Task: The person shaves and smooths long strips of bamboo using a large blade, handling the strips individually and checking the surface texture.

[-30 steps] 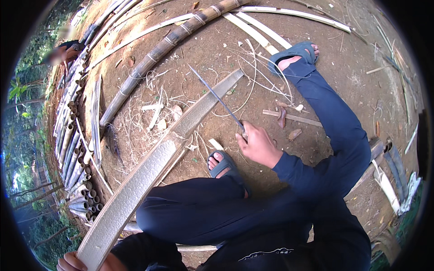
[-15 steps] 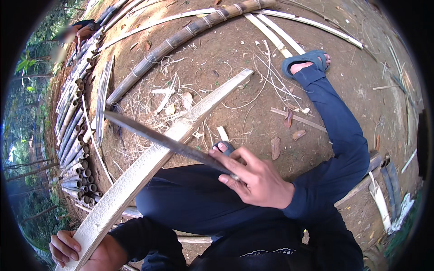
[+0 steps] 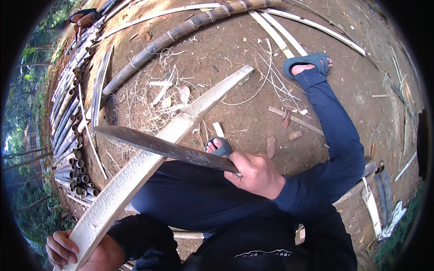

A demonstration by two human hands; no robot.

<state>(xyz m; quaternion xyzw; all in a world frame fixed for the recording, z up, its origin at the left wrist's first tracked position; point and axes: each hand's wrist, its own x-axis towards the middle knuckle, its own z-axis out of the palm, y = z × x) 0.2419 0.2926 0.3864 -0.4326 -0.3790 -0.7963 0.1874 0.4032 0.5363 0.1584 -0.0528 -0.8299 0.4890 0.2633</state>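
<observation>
My left hand (image 3: 62, 249), at the lower left, is wrapped round the near end of a long split bamboo slat (image 3: 118, 187). The slat's pale inner face is turned up, and it slants away to the upper right, narrowing toward its far end. In my right hand (image 3: 258, 175) is a machete (image 3: 181, 151), gripped near the base of its dark blade; the handle is mostly hidden by the fist. The blade points left and crosses over the slat at about its middle. Whether its edge touches the slat I cannot tell.
A dark bamboo pole (image 3: 169, 37) lies beyond, among fibre shavings (image 3: 158, 90). Stacked bamboo poles (image 3: 68, 122) line the left, where a person (image 3: 83, 18) bends. Pale strips (image 3: 275, 36) lie near my sandalled foot (image 3: 312, 63). More split pieces (image 3: 371, 203) rest at right.
The machete's blade has rolled to show more of its broad face, and its tip has moved left and slightly nearer. My right index finger has curled in. The slat is nearly still.
</observation>
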